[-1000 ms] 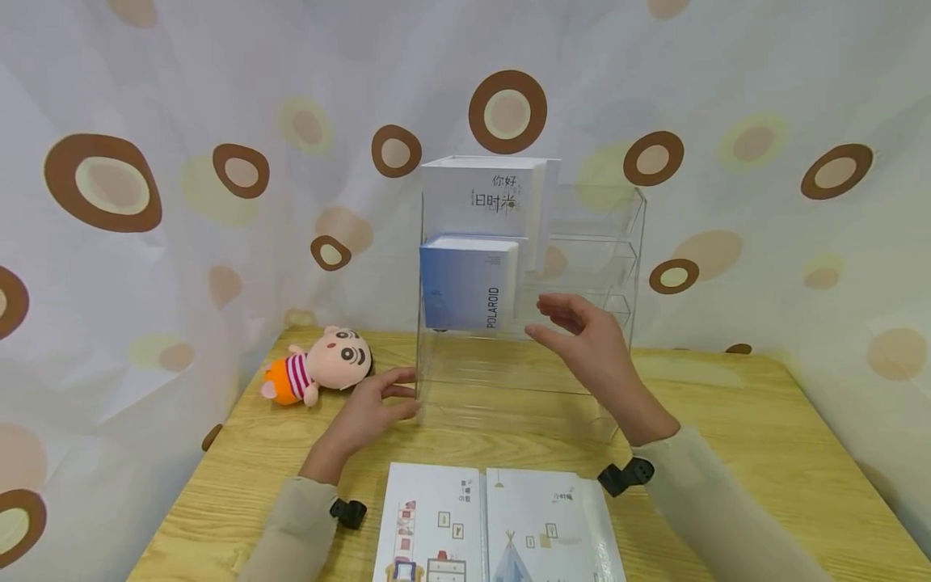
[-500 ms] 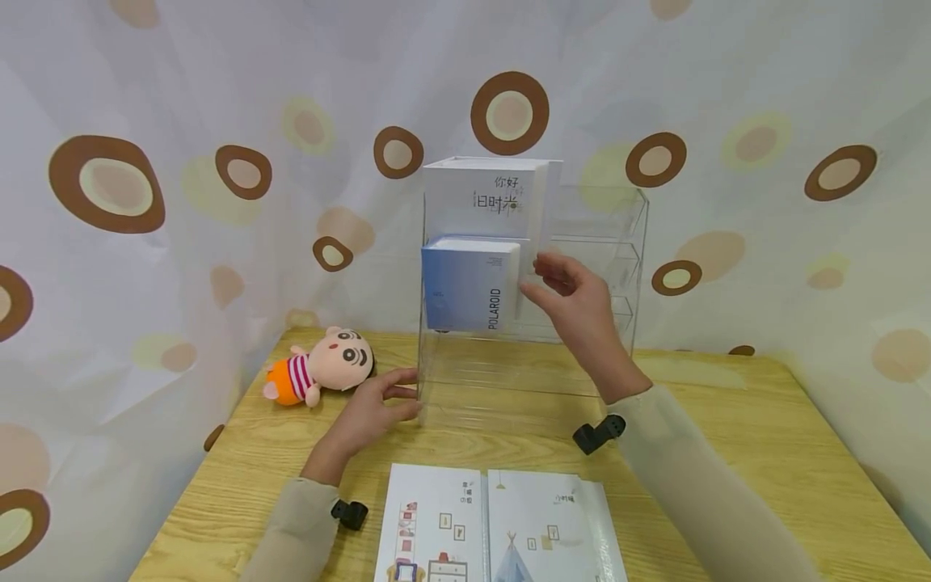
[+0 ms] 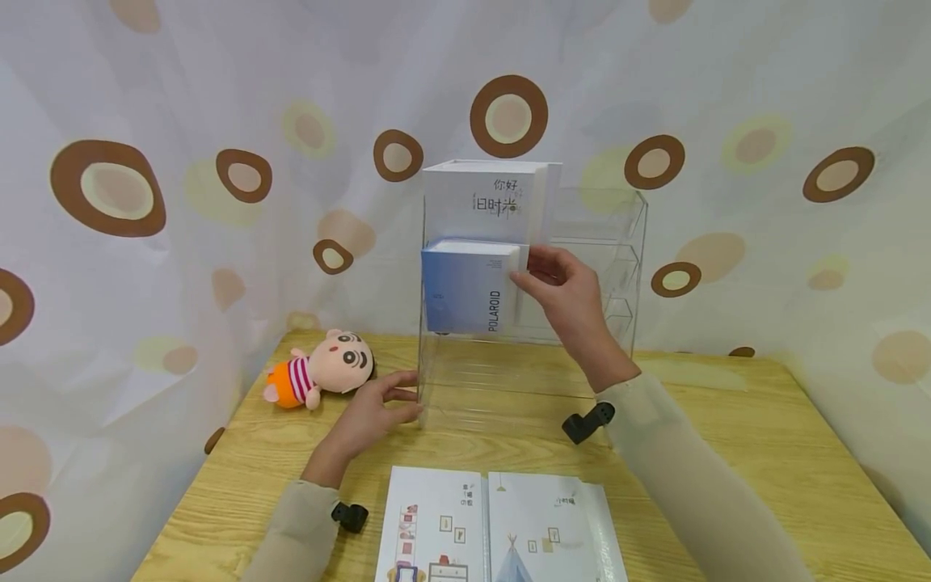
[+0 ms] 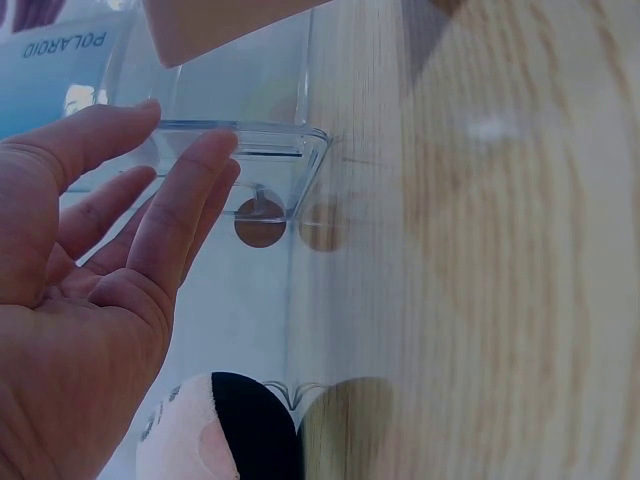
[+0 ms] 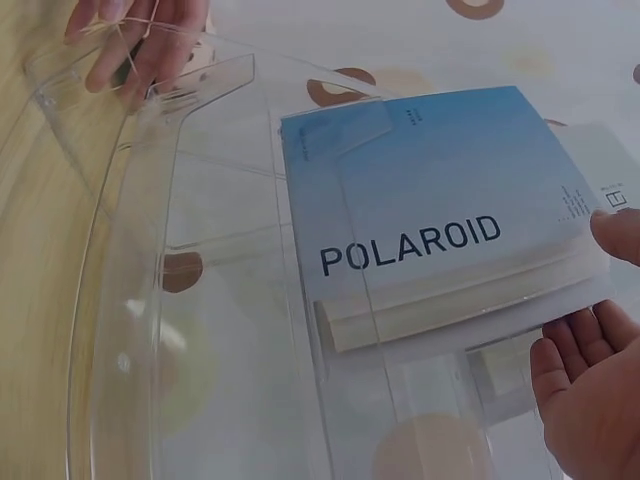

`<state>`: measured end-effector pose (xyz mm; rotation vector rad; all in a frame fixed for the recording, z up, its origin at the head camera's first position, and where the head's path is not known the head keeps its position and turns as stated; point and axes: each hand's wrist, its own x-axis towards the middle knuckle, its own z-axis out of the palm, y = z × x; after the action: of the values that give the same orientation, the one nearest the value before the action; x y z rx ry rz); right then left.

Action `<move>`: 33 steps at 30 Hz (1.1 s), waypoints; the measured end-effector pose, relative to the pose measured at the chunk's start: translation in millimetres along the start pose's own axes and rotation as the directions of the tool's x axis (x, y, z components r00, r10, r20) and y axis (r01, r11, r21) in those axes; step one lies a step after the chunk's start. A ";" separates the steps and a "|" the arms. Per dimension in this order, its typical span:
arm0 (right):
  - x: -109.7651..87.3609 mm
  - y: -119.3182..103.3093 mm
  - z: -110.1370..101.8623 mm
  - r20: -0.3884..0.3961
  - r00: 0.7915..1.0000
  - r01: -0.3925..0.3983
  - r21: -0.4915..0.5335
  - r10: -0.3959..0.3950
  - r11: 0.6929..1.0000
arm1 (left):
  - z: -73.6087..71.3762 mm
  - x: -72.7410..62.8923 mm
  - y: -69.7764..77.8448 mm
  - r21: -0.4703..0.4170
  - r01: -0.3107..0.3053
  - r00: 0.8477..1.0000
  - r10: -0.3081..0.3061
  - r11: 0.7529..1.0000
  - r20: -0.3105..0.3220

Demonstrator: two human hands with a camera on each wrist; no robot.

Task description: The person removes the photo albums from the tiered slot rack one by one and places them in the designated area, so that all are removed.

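A blue photo album (image 3: 469, 289) lettered POLAROID stands in a tier of the clear acrylic rack (image 3: 502, 376), at its left side. My right hand (image 3: 570, 295) holds the album's right edge, thumb at the front cover and fingers behind. In the right wrist view the thumb lies at the corner of the album (image 5: 420, 190), the fingertips at its back cover. A larger white album (image 3: 476, 198) stands upright in the tier behind. My left hand (image 3: 371, 412) rests its fingertips against the rack's lower left side; in the left wrist view that hand (image 4: 110, 250) has its fingers loosely extended.
Two white illustrated albums (image 3: 436, 517) lie side by side on the wooden table (image 3: 727, 461) in front of the rack. A plush doll (image 3: 320, 369) lies left of the rack. A spotted cloth (image 3: 727, 81) hangs behind.
My right hand has moved left and slightly up from beside the blue album, and its thumb and fingers have come round the album's edge. My left hand has stayed at the rack.
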<state>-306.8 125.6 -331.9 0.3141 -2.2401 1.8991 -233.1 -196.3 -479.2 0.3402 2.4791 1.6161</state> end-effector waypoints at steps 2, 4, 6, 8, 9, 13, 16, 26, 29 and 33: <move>1.3 -2.4 2.3 0.005 1.000 -0.008 0.011 0.008 1.000 | -0.1 -0.4 0.5 0.000 0.003 1.000 -0.003 1.000 -0.002; 3.5 -3.2 4.5 0.008 1.000 -0.016 0.022 0.016 1.000 | 0.1 -0.7 0.5 -0.001 0.001 1.000 -0.001 1.000 -0.001; 5.6 -3.7 6.7 0.010 1.000 -0.026 0.034 0.025 0.999 | 0.2 -1.2 0.6 -0.006 0.002 1.000 -0.002 1.000 0.001; 8.4 -3.6 8.8 0.013 0.999 -0.034 0.049 0.034 0.998 | 0.2 -1.7 0.5 -0.008 0.002 1.000 -0.002 1.000 0.002; 10.2 -3.1 9.7 0.014 0.999 -0.039 0.057 0.039 0.998 | 0.2 -2.1 0.6 -0.010 0.004 1.000 -0.004 1.000 0.002; 14.0 -3.3 12.7 0.014 0.998 -0.057 0.080 0.057 0.995 | -0.1 -2.7 0.3 -0.010 0.007 1.000 -0.007 1.000 0.002; 15.0 -4.6 14.5 0.008 0.998 -0.059 0.093 0.058 0.994 | -0.3 -2.3 0.5 -0.006 -0.001 1.000 0.001 1.000 0.002; 18.5 -7.2 23.9 0.021 0.998 -0.063 0.156 0.060 0.986 | -0.4 -2.0 3.0 -0.004 0.003 1.000 -0.003 1.000 -0.008; 19.2 -6.8 25.2 0.020 0.998 -0.064 0.164 0.062 0.984 | -0.6 -1.6 2.2 -0.004 0.003 1.000 -0.003 1.000 -0.009; 18.9 -5.9 25.5 0.019 0.998 -0.068 0.167 0.066 0.984 | -0.8 -1.4 0.7 -0.005 0.002 1.000 -0.002 1.000 -0.001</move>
<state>-323.5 98.7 -325.3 0.2795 -2.1287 2.1317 -231.9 -197.1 -478.2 0.3363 2.4744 1.6217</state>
